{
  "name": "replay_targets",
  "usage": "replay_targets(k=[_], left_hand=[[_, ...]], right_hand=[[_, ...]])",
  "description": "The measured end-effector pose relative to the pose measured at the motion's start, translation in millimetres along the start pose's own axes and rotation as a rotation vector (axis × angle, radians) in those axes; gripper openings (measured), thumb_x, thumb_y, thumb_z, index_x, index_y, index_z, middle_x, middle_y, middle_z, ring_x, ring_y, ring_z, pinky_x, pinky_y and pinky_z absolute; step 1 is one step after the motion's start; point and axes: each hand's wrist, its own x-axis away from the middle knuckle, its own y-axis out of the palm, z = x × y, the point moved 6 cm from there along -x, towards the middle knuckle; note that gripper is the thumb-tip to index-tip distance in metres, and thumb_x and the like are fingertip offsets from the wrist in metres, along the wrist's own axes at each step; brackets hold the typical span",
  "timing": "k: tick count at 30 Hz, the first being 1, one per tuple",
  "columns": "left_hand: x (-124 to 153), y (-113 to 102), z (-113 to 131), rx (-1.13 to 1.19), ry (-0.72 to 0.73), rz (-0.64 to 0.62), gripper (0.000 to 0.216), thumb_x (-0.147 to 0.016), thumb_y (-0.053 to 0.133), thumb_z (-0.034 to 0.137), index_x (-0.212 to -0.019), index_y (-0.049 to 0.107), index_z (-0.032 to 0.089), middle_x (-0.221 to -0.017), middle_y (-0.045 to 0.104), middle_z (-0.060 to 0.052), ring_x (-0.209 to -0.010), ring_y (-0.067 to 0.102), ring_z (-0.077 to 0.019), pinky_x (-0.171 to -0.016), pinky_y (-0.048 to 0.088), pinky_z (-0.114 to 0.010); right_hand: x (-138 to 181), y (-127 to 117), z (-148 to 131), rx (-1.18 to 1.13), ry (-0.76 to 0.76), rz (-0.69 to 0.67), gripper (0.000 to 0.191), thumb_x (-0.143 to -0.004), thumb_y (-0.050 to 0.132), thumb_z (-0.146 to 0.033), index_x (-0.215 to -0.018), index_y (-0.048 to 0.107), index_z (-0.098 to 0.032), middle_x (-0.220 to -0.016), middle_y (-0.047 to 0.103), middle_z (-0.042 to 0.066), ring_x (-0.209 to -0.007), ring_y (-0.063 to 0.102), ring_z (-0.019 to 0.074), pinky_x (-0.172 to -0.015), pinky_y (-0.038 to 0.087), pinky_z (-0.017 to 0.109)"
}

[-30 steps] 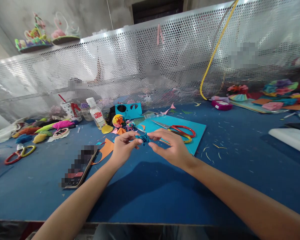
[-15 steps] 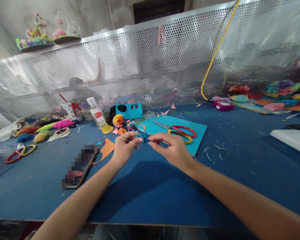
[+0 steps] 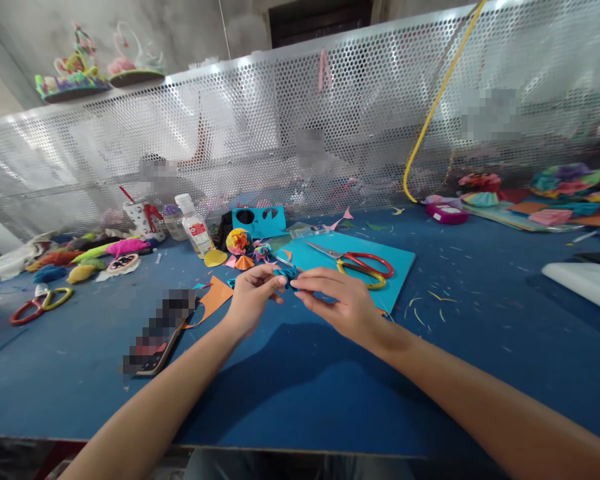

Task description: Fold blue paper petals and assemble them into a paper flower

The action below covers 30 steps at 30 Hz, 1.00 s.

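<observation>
My left hand (image 3: 250, 297) and my right hand (image 3: 337, 300) meet above the blue table (image 3: 300, 380), both pinching a small curled teal paper piece (image 3: 286, 275) between fingertips. Most of the piece is hidden by my fingers. Just behind my right hand lies a teal paper sheet (image 3: 397, 267) with red and yellow scissors (image 3: 363, 264) on it. An orange paper scrap (image 3: 214, 297) lies left of my left hand.
A phone (image 3: 156, 332) lies at the left. Farther left are a second pair of scissors (image 3: 40, 303) and colourful scraps (image 3: 93, 257). A glue bottle (image 3: 193, 225) and small paper flowers (image 3: 237, 241) stand before the perforated metal screen (image 3: 300, 127). Paper crafts (image 3: 555, 190) crowd the right.
My hands have drawn slightly closer together on the teal piece, my right fingers shifting a little left. Nothing else on the table has moved.
</observation>
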Motion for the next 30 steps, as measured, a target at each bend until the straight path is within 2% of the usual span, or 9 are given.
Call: replay_targets(k=[3,8,14,17,23,27,30], left_hand=[[0,0,-1,0.000,0.002,0.004,0.019,-0.061,0.072,0.030,-0.068,0.063,0.014,-0.056,0.057,0.002,-0.050,0.053,-0.0076,-0.044,0.047,-0.017],[1,1,1,-0.016,0.016,0.004,0.019,-0.060,0.072,0.029,-0.067,0.062,0.014,-0.051,0.057,0.003,-0.048,0.053,-0.0076,-0.043,0.047,-0.017],[4,5,5,-0.042,0.037,-0.002,0.018,-0.059,0.073,0.025,-0.069,0.062,0.014,-0.048,0.057,0.004,-0.042,0.051,-0.0064,-0.040,0.047,-0.017],[5,5,7,-0.068,0.061,0.002,0.018,-0.059,0.073,0.023,-0.070,0.062,0.014,-0.048,0.056,0.005,-0.041,0.051,-0.0068,-0.040,0.048,-0.018],[8,4,17,-0.137,0.159,-0.001,0.015,-0.058,0.074,0.019,-0.066,0.063,0.014,-0.063,0.060,0.001,-0.052,0.056,-0.0082,-0.044,0.050,-0.018],[11,3,24,-0.255,0.270,0.019,0.010,-0.063,0.071,0.020,-0.068,0.063,0.015,-0.067,0.060,0.001,-0.053,0.056,-0.0079,-0.046,0.052,-0.018],[12,3,24,-0.285,0.289,0.045,0.011,-0.063,0.070,0.021,-0.069,0.062,0.015,-0.066,0.058,0.001,-0.055,0.057,-0.0092,-0.046,0.053,-0.019]], right_hand=[[2,1,0,0.012,0.029,0.014,0.020,-0.081,0.056,-0.016,-0.098,0.062,-0.023,-0.094,0.068,0.001,-0.087,0.063,0.0149,-0.077,0.051,0.027],[5,0,7,-0.002,0.173,0.072,0.020,-0.078,0.058,-0.018,-0.097,0.063,-0.024,-0.088,0.069,0.000,-0.072,0.065,0.0137,-0.064,0.053,0.025],[1,-4,1,-0.026,0.120,0.094,0.016,-0.080,0.056,-0.016,-0.093,0.063,-0.024,-0.086,0.068,0.001,-0.076,0.064,0.0145,-0.067,0.052,0.027],[1,-5,1,-0.049,0.140,0.116,0.012,-0.079,0.056,-0.017,-0.087,0.063,-0.023,-0.082,0.067,0.000,-0.073,0.063,0.0142,-0.064,0.051,0.027],[0,-1,12,-0.292,0.349,0.105,0.003,-0.076,0.060,-0.019,-0.073,0.060,-0.020,-0.072,0.063,0.000,-0.066,0.059,0.0121,-0.060,0.049,0.023],[-3,3,17,-0.438,0.452,0.042,0.010,-0.069,0.068,-0.024,-0.064,0.061,-0.019,-0.067,0.061,-0.001,-0.063,0.057,0.0114,-0.057,0.048,0.022],[-4,6,17,-0.468,0.511,0.005,0.011,-0.066,0.071,-0.026,-0.063,0.063,-0.019,-0.066,0.062,-0.001,-0.063,0.058,0.0116,-0.056,0.048,0.022]])
